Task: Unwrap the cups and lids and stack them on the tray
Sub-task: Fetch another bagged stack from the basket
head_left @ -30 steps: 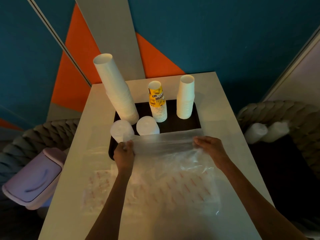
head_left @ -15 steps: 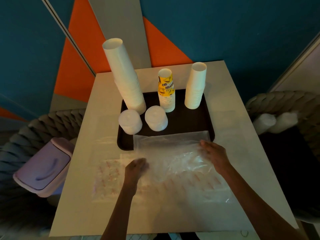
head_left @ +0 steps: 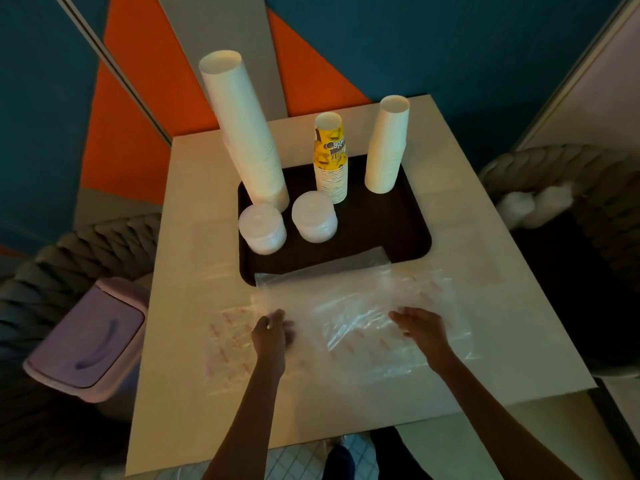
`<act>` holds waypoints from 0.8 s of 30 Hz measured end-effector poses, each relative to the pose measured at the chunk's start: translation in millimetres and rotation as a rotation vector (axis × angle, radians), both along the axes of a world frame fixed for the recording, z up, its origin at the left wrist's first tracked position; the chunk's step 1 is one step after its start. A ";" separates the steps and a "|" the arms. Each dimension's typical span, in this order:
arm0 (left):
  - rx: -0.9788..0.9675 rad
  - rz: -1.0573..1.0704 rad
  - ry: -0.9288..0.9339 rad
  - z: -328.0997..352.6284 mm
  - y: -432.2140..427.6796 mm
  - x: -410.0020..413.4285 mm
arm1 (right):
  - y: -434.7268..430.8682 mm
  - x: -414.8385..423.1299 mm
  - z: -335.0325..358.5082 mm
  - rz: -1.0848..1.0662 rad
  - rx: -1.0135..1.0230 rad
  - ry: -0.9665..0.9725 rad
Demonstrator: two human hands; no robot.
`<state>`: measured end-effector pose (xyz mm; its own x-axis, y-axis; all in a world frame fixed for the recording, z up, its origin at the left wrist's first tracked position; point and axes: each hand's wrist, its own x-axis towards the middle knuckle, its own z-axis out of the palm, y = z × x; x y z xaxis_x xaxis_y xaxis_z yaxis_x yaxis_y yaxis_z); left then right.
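Where the tray sits, the table is pale — teal-orange wall behind.

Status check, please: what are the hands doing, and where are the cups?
Left hand pinching plastic wrap, right hand flat on it. Cup stacks and lid stacks on tray. Wrap edge overlapping tray.

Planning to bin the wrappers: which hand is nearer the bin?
Left. The left hand is at the plastic wrap's left edge, on the bin's side of the table; the right hand lies on the wrap farther right.
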<state>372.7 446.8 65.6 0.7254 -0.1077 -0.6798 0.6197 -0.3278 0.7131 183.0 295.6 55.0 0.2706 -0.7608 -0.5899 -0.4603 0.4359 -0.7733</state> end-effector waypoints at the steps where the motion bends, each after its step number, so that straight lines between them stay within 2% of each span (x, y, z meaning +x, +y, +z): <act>1: -0.003 -0.001 0.031 0.1 0.5 1.7 | 3.5 1.3 -0.7 -0.004 -0.008 0.008; 9: 0.024 0.030 0.174 0.5 17.6 3.7 | 13.2 20.0 5.3 0.033 -0.261 0.018; 13: 0.091 0.056 0.019 -6.3 18.5 3.2 | 18.2 20.4 7.3 0.012 -0.292 -0.029; 19: 0.217 -0.031 -0.337 -9.0 11.1 8.7 | 20.5 23.4 23.8 -0.144 -0.105 -0.306; 21: 0.209 -0.055 -0.443 -3.7 11.4 10.0 | 17.2 22.1 27.8 -0.136 -0.200 -0.313; 24: 0.218 -0.089 -0.551 -0.7 17.2 9.3 | 9.3 11.9 25.4 -0.040 -0.481 -0.212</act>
<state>381.9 464.0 64.9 0.9720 -0.0847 -0.2190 0.1407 -0.5363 0.8322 194.9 304.9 80.4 0.3110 -0.9444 -0.1071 -0.2624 0.0230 -0.9647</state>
